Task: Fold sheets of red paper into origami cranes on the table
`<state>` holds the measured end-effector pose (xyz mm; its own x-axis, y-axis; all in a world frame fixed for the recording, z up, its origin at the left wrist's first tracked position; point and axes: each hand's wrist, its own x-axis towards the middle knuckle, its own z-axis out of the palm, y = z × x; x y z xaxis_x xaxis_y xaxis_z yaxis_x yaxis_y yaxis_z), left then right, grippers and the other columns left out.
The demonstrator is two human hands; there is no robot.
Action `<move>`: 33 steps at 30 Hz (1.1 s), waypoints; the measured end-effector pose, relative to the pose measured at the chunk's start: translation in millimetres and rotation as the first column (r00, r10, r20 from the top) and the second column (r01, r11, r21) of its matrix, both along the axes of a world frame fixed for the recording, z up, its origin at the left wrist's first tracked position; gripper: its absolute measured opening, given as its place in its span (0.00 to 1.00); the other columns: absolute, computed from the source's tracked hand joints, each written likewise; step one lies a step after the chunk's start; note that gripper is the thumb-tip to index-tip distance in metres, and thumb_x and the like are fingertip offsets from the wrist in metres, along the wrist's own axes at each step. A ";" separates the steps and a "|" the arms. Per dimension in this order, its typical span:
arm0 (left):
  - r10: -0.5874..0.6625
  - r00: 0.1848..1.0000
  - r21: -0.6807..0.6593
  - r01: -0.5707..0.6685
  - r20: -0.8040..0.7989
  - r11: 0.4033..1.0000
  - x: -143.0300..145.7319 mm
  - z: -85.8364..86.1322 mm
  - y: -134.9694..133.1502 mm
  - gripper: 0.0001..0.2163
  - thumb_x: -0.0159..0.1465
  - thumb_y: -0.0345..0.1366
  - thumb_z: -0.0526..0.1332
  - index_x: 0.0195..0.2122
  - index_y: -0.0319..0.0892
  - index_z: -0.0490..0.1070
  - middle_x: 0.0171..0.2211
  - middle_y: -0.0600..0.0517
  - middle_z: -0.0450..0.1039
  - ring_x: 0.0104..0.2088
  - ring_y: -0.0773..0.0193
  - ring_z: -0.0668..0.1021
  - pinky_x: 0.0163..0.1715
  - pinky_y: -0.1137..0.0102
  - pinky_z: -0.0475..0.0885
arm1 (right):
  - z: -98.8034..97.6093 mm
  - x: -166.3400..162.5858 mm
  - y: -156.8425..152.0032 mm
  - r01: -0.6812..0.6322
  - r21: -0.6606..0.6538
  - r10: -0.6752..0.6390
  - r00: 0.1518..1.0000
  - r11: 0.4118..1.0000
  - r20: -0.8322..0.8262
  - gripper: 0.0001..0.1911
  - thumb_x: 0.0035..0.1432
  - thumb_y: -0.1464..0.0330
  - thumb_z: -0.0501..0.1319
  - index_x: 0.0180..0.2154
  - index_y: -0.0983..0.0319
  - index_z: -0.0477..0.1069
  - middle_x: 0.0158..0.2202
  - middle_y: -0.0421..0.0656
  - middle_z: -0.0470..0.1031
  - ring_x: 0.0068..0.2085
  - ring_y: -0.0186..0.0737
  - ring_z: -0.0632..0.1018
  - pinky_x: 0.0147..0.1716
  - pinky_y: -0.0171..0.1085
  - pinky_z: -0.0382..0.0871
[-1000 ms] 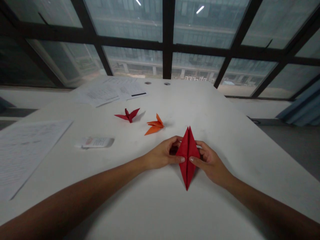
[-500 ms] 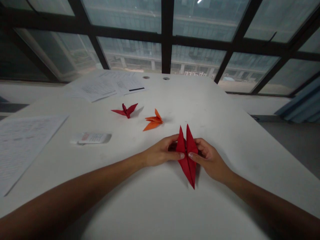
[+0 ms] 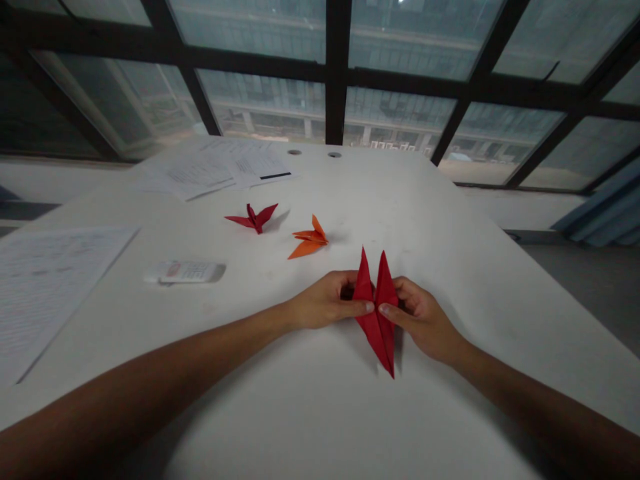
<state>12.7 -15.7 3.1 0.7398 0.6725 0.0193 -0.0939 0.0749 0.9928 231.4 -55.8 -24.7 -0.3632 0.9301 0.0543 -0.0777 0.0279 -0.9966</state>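
A partly folded red origami piece (image 3: 379,313) stands on the white table (image 3: 450,267), two points up and one long point toward me. My left hand (image 3: 325,303) pinches its left side, thumb on the front. Its right side is pinched by my right hand (image 3: 420,319) in the same way. Both hands rest on the tabletop. Farther back lie a finished dark red paper crane (image 3: 253,219) and an orange paper crane (image 3: 309,241).
A small white packet (image 3: 183,272) lies left of the hands. Printed sheets (image 3: 45,280) cover the left edge, more papers (image 3: 220,168) lie at the far end. Beyond the table are large dark-framed windows (image 3: 336,73). The floor drops off to the right.
The red piece's two upper points have spread apart, and its lower tip has swung slightly right. My hands stayed in place, pinching closer together at the middle.
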 end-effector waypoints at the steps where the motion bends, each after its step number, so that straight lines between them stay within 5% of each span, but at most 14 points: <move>1: -0.006 1.000 0.000 0.006 -0.011 1.000 -0.1 0.6 -0.1 0.15 0.63 0.39 0.71 0.48 0.37 0.77 0.45 0.45 0.80 0.45 0.57 0.81 0.49 0.65 0.73 | 0.0 0.1 0.0 0.000 0.000 0.000 1.000 1.000 -0.007 0.11 0.64 0.64 0.69 0.46 0.57 0.73 0.42 0.40 0.81 0.42 0.37 0.80 0.43 0.36 0.73; 16: 0.128 0.989 -0.015 -0.129 -0.070 0.992 3.1 -4.8 0.6 0.18 0.59 0.43 0.73 0.45 0.36 0.78 0.38 0.48 0.80 0.36 0.63 0.79 0.42 0.68 0.72 | 1.8 0.0 1.2 0.033 -0.012 -0.033 0.999 0.999 -0.006 0.11 0.64 0.62 0.69 0.45 0.57 0.74 0.42 0.40 0.81 0.41 0.37 0.80 0.43 0.36 0.73; 33: 0.060 0.998 -0.004 -0.060 0.011 0.998 1.2 0.2 -2.6 0.15 0.62 0.41 0.72 0.46 0.38 0.78 0.41 0.47 0.81 0.40 0.61 0.80 0.45 0.67 0.72 | 2.9 -2.0 0.4 0.018 -0.021 -0.017 1.000 1.000 0.015 0.12 0.64 0.60 0.68 0.44 0.58 0.73 0.41 0.42 0.81 0.40 0.39 0.81 0.42 0.38 0.74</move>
<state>13.9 -18.3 3.2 0.6978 0.7159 0.0246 -0.1097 0.0729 0.9913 229.4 -55.4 -21.8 -0.3474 0.9372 0.0298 -0.0630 0.0084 -0.9980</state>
